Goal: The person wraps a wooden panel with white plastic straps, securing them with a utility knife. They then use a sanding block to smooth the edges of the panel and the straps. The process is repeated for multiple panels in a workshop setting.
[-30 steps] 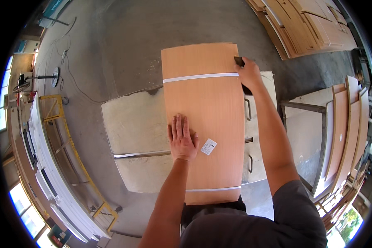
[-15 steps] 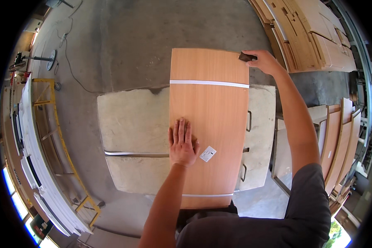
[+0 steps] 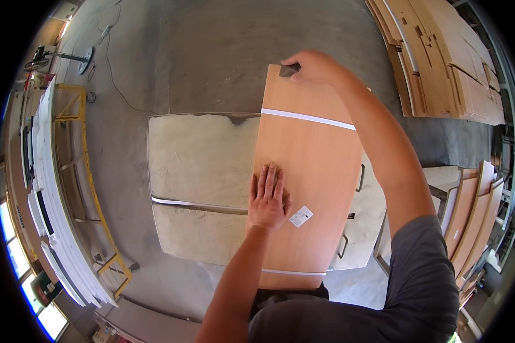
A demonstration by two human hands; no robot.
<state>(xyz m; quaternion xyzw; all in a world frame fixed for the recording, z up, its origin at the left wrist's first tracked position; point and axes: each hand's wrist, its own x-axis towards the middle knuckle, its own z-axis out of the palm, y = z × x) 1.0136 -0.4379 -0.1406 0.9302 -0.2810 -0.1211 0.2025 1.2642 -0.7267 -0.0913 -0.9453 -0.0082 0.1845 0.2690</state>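
- Looking straight down at a long rectangular wooden panel with a light orange-brown laminate face, lying flat across a pale, rough-topped worktable and running away from the person
- The left hand is pressed flat on the panel near its left edge, palm down, fingers straight and close together, not gripping anything
- The right hand is stretched out to the far end of the panel, fingers curled around a small dark block held against the far left corner; can't tell what the block is made of
- A thin white strip crosses the panel near the far end, and another thin pale line crosses near the close end
- A small white sticker label sits on the panel just right of the left hand, not touching it
- The panel overhangs the table at both ends, and the near end comes right up to the person's body
- A metal bar runs across the tabletop to the left of the panel
- Off to the upper right, a stack of similar wooden boards lies on the grey concrete floor, well apart from the table
- On the left there's a yellow metal frame next to a row of white panels standing on edge
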